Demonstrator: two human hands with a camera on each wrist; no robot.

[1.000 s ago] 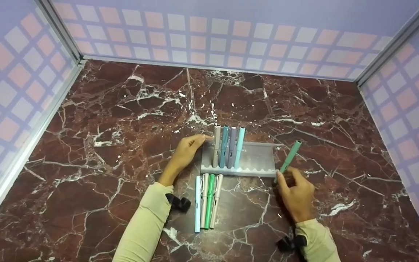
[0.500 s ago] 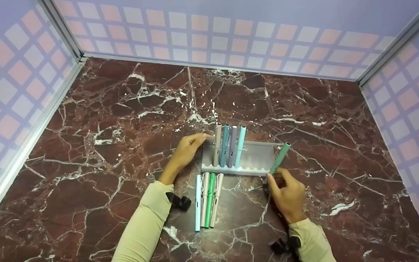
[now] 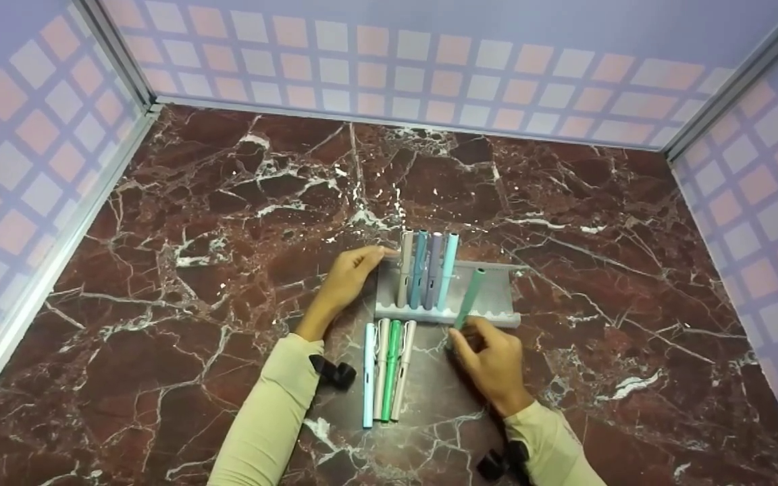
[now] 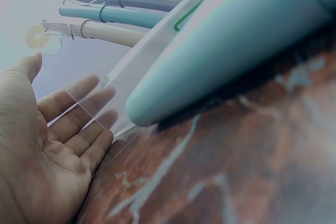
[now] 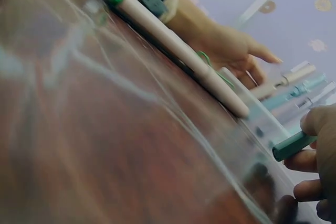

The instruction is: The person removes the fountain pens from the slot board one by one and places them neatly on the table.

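Note:
A clear pen stand [image 3: 480, 287] with a notched front ledge stands mid-table. Beige [image 3: 404, 270], teal [image 3: 419, 270], grey-purple [image 3: 433, 273] and light blue pens [image 3: 449, 273] lean in its left half. My right hand [image 3: 494, 358] pinches a dark green pen [image 3: 472, 295] near its lower end, tilted in front of the ledge's right half. In the right wrist view the pen's end [image 5: 283, 152] pokes out between thumb and fingers. At the stand's left edge is my left hand [image 3: 348, 280]; the left wrist view shows its extended fingers [image 4: 79, 121] behind the clear panel, thumb apart.
In front of the stand lie a light blue pen [image 3: 368, 378], a bright green pen [image 3: 391, 378] and two beige pens [image 3: 402, 378], side by side. Patterned panels [image 3: 396, 67] border the marbled table [image 3: 227, 202] at the back and sides.
My right hand has carried the dark green pen leftward, from beside the stand's right end to in front of its right half. My left hand stays at the left edge.

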